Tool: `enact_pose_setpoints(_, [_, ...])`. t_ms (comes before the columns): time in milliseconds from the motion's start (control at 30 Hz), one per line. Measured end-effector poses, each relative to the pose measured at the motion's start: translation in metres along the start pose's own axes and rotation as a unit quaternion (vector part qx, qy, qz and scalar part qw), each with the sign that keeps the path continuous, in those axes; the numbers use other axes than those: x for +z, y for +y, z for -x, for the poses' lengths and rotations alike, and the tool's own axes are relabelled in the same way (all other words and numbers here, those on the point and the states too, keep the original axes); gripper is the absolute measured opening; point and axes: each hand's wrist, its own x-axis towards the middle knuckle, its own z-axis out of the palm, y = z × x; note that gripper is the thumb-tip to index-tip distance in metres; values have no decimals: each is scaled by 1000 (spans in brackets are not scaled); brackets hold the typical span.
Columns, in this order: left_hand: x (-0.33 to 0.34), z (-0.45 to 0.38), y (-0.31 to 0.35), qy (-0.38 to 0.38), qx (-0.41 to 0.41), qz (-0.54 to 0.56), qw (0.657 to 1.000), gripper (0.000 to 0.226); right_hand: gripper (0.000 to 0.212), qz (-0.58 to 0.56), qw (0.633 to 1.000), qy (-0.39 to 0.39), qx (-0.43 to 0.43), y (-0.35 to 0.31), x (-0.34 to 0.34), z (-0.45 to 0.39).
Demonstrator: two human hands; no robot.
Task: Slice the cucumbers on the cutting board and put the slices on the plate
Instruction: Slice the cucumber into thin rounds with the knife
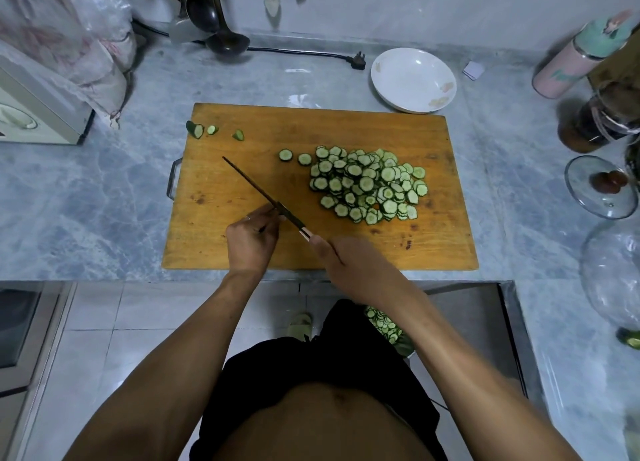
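A wooden cutting board (242,183) lies on the marble counter. A heap of round cucumber slices (369,183) covers its right-middle part. Three cucumber end pieces (195,129) sit near its far left corner. My right hand (349,266) grips the handle of a long knife (249,183), whose blade points away to the left over the board. My left hand (251,237) is curled beside the blade, its fingertips pinching it near the handle. The white plate (414,80) stands beyond the board's far right corner, with nothing on it.
A rice cooker (34,114) and plastic bags stand at the far left, ladles (221,35) and a power plug (356,61) at the back. A pink bottle (568,69), a dark jar, a glass lid (599,187) and a glass bowl line the right side. More cucumber slices (384,322) show below the counter edge.
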Motion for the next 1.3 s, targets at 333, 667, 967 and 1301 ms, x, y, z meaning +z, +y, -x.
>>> enact_pose_setpoints(333, [6, -1, -8, 13, 43, -28, 999, 21, 52, 11, 1000, -1, 0, 2, 5, -22])
enact_pose_setpoints(667, [7, 2, -7, 17, 45, -40, 998, 19, 50, -76, 996, 6, 43, 4, 15, -32])
enact_pose_setpoints(967, [3, -1, -2, 27, 61, -36, 997, 24, 65, -55, 994, 55, 73, 4, 10, -30])
enact_pose_setpoints(1301, [1, 0, 1, 16, 30, -44, 998, 23, 63, -53, 997, 36, 47, -1, 5, -4])
